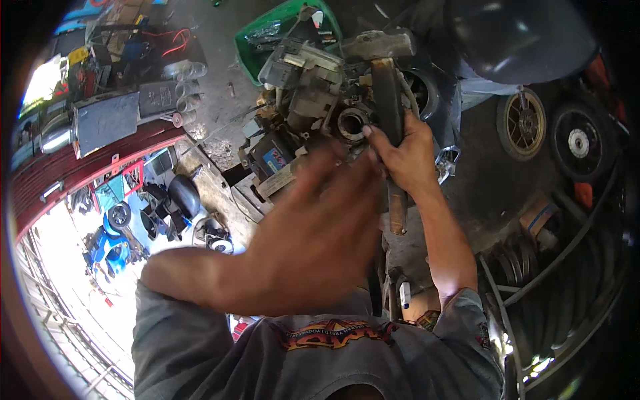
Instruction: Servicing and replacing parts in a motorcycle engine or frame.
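Note:
My left hand is raised close to the camera and smeared by motion; its fingers are too blurred to read, and it hides part of the bench. My right hand is closed around the dark handle of a hammer, thumb laid across it and reaching toward a round metal ring-shaped part. Whether the thumb tip touches that ring I cannot tell. The hammer's block-like metal head points away from me, and the wooden handle end shows below the hand. Beside the ring, on the left, sits a greyish engine-like assembly.
Behind the assembly stands a green crate of parts. A red cabinet with glass jars is at left. Wheels lean on the right, near a metal rack with tyres. A large black rounded object occupies the far right.

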`<state>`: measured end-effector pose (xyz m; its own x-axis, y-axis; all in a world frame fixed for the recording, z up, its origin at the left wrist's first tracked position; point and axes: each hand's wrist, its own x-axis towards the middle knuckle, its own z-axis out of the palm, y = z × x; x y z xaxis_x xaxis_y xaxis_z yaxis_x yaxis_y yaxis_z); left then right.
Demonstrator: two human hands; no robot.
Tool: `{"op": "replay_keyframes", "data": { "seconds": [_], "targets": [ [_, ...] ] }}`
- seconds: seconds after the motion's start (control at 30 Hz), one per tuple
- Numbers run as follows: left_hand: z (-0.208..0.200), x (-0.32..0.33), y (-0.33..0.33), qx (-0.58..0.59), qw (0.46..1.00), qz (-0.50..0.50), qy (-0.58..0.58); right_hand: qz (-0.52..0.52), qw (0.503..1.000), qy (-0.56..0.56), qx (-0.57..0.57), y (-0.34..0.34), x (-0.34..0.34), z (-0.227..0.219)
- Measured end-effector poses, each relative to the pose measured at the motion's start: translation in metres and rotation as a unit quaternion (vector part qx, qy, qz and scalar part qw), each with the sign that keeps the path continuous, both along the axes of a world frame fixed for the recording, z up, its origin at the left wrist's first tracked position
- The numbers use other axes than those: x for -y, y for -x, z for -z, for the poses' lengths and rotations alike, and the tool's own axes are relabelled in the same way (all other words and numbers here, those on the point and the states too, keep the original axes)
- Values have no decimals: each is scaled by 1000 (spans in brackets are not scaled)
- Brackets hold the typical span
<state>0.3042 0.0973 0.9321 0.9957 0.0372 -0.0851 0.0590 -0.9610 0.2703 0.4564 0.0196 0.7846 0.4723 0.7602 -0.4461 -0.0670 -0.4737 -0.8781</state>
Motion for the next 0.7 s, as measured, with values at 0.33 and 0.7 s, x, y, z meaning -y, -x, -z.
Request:
{"op": "replay_keyframes", "data": {
  "seconds": [0.33, 0.7],
  "targets": [
    [45, 39, -33, -111, 978, -105, -141, -63, 993, -69, 66, -11, -6, -4],
    [60, 42, -36, -133, 964, -126, -191, -112, 981, 6, 156, -35, 37, -69]
  ]
}}
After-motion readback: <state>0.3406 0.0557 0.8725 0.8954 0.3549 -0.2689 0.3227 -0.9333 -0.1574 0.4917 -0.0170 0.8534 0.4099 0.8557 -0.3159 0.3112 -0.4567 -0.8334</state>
